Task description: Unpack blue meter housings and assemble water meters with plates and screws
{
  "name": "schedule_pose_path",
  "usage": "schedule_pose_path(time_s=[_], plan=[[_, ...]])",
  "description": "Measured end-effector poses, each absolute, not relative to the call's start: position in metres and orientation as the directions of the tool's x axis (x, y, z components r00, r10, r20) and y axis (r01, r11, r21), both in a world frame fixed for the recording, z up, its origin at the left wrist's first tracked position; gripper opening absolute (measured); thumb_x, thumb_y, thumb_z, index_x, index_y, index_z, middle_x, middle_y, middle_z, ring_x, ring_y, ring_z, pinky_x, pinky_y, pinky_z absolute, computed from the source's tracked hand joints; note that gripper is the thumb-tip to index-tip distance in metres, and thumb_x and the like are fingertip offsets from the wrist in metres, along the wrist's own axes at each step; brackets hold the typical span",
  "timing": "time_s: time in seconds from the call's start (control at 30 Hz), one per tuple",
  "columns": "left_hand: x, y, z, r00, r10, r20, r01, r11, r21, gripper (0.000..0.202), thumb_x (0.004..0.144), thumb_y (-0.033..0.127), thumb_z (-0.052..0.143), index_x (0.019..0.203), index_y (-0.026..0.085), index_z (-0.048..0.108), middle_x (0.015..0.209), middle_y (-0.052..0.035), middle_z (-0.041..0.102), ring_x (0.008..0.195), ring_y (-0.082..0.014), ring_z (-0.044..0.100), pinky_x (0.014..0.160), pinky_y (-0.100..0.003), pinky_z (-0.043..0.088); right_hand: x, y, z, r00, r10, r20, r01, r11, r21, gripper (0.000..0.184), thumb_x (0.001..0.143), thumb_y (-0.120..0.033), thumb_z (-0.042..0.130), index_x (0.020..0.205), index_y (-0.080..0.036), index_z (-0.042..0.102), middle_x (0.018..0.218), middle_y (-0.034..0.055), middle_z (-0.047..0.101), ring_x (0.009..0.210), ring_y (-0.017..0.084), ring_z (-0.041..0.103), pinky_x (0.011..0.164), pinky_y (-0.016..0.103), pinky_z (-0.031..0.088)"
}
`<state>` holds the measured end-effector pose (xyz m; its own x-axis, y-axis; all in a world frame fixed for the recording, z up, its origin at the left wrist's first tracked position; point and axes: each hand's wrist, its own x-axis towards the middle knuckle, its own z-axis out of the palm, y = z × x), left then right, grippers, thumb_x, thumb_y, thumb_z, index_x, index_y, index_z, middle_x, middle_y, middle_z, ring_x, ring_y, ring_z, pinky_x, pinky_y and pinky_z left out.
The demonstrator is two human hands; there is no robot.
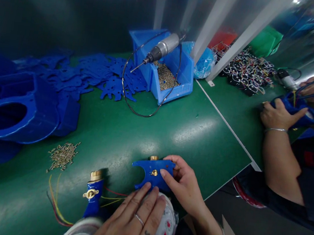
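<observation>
My right hand grips the right end of a flat blue plastic plate with a curved cut-out, thumb on top and fingers behind. A brass fitting shows at the plate's middle, and a brass threaded end sticks out past its far edge. My left hand lies with fingers stretched out over a round meter with red dial marks, fingertips at the plate's near edge. Left of it stands a second meter body, a blue pipe with a brass end and brass flange; my left hand partly hides its white round top.
A blue bin of small screws carries an electric screwdriver with a looped cable. Blue plates and blue housings lie left, near loose screws. A co-worker's hands hold a blue housing at right.
</observation>
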<state>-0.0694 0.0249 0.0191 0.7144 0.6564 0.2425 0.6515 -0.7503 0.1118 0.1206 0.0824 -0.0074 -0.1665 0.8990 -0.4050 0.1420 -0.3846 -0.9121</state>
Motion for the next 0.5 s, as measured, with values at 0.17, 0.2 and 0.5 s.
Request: schedule_pose_path(time_s=[0.17, 0.2, 0.5], plan=[[-0.0709, 0.0268, 0.0198, 0.722, 0.644, 0.255, 0.641, -0.760, 0.105, 0.040, 0.093, 0.018, 0.036, 0.131, 0.014, 0.049, 0.131, -0.0040, 0.058, 0.115, -0.0208, 0.059, 0.086, -0.028, 0.056, 0.1238, 0.0821, -0.0083, -0.180, 0.888, -0.423, 0.207, -0.386, -0.899, 0.033, 0.079, -0.039, 0.063, 0.102, -0.017, 0.054, 0.071, -0.0007, 0.055, 0.059, 0.012, 0.048, 0.054, 0.023, 0.037], [-0.0709, 0.0276, 0.0209, 0.723, 0.642, 0.255, 0.638, -0.762, 0.108, 0.040, 0.094, 0.019, 0.036, 0.131, 0.014, 0.049, 0.130, -0.0042, 0.058, 0.115, -0.0206, 0.059, 0.087, -0.028, 0.056, 0.1245, 0.0817, -0.0085, -0.179, 0.888, -0.423, 0.221, -0.383, -0.897, 0.032, 0.079, -0.039, 0.063, 0.102, -0.017, 0.055, 0.071, -0.0006, 0.055, 0.059, 0.012, 0.048, 0.053, 0.023, 0.037], [-0.0701, 0.0272, 0.0195, 0.717, 0.651, 0.250, 0.636, -0.757, 0.148, 0.041, 0.094, 0.014, 0.031, 0.130, 0.013, 0.049, 0.129, -0.0044, 0.059, 0.114, -0.0171, 0.059, 0.087, -0.026, 0.055, 0.1217, 0.0785, -0.0085, -0.129, 0.897, -0.422, 0.219, -0.389, -0.895, 0.031, 0.078, -0.038, 0.064, 0.100, -0.017, 0.055, 0.067, -0.0025, 0.052, 0.055, 0.010, 0.044, 0.050, 0.021, 0.035]])
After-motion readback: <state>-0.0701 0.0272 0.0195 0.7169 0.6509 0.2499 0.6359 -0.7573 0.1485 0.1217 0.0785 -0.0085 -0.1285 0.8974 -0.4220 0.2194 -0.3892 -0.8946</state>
